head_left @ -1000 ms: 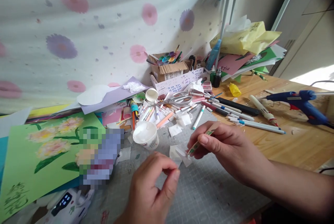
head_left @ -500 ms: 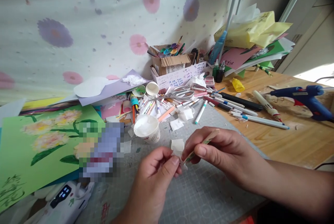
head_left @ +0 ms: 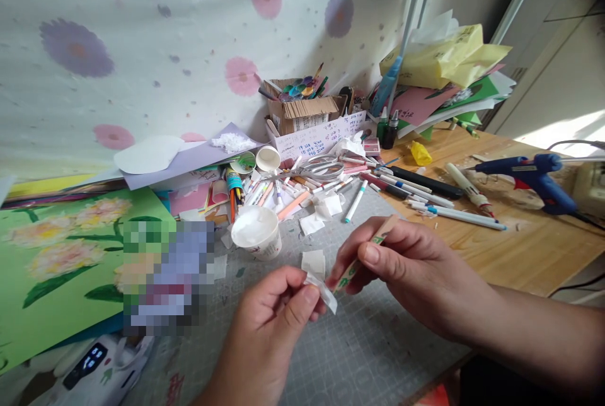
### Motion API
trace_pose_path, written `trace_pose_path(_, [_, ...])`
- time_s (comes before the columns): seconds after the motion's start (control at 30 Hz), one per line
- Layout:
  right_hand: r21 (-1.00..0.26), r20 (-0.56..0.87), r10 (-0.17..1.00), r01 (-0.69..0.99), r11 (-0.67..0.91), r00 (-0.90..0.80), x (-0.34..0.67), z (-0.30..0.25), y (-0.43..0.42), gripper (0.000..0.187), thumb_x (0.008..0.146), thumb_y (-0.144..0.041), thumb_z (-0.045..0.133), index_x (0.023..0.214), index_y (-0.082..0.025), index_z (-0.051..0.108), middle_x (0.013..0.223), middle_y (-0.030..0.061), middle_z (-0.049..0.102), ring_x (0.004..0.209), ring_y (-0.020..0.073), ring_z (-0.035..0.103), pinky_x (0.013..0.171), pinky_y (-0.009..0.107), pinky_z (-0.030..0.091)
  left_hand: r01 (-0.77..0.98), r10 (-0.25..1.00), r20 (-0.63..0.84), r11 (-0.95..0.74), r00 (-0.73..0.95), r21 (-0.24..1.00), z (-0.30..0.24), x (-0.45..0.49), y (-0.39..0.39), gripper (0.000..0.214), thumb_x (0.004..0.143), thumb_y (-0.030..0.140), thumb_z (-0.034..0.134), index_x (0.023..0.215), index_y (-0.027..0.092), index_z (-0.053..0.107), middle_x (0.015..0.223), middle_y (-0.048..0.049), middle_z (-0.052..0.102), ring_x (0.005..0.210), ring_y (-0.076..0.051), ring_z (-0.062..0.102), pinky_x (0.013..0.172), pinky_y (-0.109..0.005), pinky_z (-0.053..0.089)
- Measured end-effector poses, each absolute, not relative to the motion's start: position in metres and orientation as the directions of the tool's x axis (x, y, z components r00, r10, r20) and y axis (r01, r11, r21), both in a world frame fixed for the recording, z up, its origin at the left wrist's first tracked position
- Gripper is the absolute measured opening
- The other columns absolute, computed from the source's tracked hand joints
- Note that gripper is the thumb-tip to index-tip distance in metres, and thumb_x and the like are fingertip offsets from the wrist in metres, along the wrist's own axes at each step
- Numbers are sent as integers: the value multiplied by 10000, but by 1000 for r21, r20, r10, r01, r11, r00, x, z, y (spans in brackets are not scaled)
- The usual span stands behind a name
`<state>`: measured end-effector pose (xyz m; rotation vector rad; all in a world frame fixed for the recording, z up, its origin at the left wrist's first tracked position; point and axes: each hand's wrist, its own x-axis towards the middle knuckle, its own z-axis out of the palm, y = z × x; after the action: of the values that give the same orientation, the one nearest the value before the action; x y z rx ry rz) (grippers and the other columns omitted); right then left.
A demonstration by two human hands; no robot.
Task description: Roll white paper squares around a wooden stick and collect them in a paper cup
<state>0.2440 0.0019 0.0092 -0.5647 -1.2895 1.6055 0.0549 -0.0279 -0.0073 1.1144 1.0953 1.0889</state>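
My left hand [head_left: 278, 311] pinches a small piece of white paper [head_left: 324, 292] between thumb and fingers, above the grey cutting mat [head_left: 373, 355]. My right hand [head_left: 387, 261] is closed on a flat wooden stick [head_left: 348, 275] with green print, perhaps a craft stick. Its lower end points at the white paper, close beside it; whether they touch I cannot tell. Just behind my fingers lies another square of white paper [head_left: 314, 262]. A paper cup [head_left: 256, 236] with a white substance inside stands behind my left hand.
Markers [head_left: 356, 201], scissors [head_left: 321, 168] and paper scraps crowd the back of the mat. On the wooden table at right lie a blue glue gun [head_left: 524, 173] and several pens. A green painted sheet [head_left: 61, 229] and a white device with a display [head_left: 89, 365] are at left.
The wooden stick has drawn slightly away from the white paper, and more of both now shows. The paper is turned at a new angle. The whole scene has shifted a little left in view.
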Motion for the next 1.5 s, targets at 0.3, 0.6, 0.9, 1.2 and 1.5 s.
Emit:
trace_pose_path(0.3, [-938, 232, 872, -335, 83, -432, 244, 10, 1, 175, 907, -333, 618, 862, -167, 651, 859, 50, 685, 776, 154, 668, 690, 293, 558, -2, 990, -74, 74, 121, 997, -7, 54, -27, 157, 817, 300, 666, 694, 204, 673, 630, 24, 645, 629, -133, 565, 603, -214, 435])
trace_pose_path(0.6, [-941, 267, 866, -309, 139, -424, 243, 11, 1, 152, 912, -313, 616, 876, -173, 664, 850, 45, 690, 766, 137, 651, 704, 276, 537, 141, 992, -38, 21, 123, 990, -4, 52, -29, 175, 823, 314, 639, 676, 221, 658, 606, 27, 620, 585, -137, 530, 544, -216, 420])
trace_pose_path(0.9, [-944, 262, 863, -301, 136, -433, 243, 11, -1, 164, 914, -311, 611, 866, -162, 660, 849, 50, 683, 745, 139, 653, 686, 281, 545, 169, 991, -25, 2, 135, 986, -2, 51, -28, 180, 828, 323, 623, 679, 224, 647, 616, 23, 630, 590, -142, 539, 548, -215, 432])
trace_pose_path(1.2, [-949, 260, 871, -278, 150, -417, 242, 13, -1, 164, 903, -322, 623, 867, -168, 666, 844, 51, 694, 743, 141, 657, 680, 280, 554, 224, 989, -17, -16, 145, 975, -2, 51, -27, 211, 837, 362, 594, 681, 226, 633, 612, 21, 580, 588, -152, 502, 548, -239, 408])
trace_pose_path(1.5, [-951, 243, 874, -279, 130, -421, 243, 11, -1, 167, 908, -324, 619, 869, -167, 661, 836, 44, 689, 738, 135, 659, 680, 272, 551, 265, 984, -12, -35, 177, 964, 1, 49, -29, 225, 853, 367, 572, 681, 233, 626, 624, 27, 581, 604, -151, 506, 568, -235, 404])
